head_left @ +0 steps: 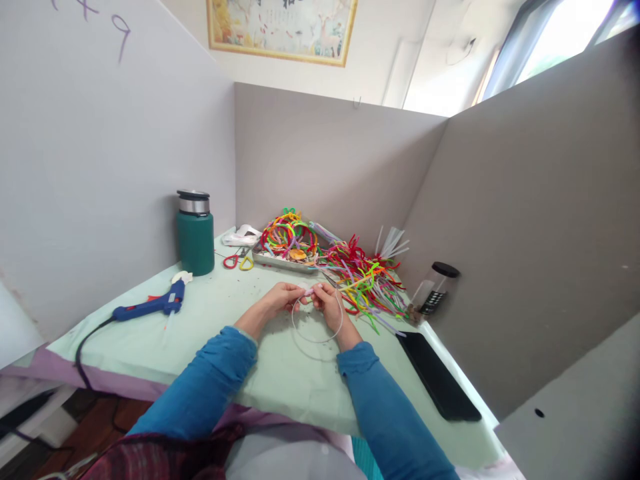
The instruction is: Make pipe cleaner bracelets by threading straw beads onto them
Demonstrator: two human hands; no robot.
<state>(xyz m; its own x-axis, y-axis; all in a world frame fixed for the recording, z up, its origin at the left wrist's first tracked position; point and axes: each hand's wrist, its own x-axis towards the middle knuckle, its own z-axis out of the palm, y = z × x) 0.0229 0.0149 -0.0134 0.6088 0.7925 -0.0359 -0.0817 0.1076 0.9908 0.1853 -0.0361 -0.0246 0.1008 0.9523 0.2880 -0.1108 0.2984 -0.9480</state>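
My left hand [284, 297] and my right hand [326, 305] meet over the middle of the table, fingers closed in a pinch. Between them they grip a thin white hoop [320, 342], whose loop hangs down toward me. A small pale pink piece [309, 291] shows at the fingertips, on the upper part of the hoop. Whether it is fixed there I cannot tell, as the fingers cover much of it. Just beyond my right hand lies a heap of colourful pipe cleaners [360, 267].
A metal tray [285, 263] holds coiled pipe cleaners; scissors [246, 263] lie beside it. At left are a green bottle [195, 243] and a blue glue gun [150, 307] with its cord. A clear jar [434, 293] and a flat black object [437, 377] are at right. Grey partitions [330, 153] surround the table.
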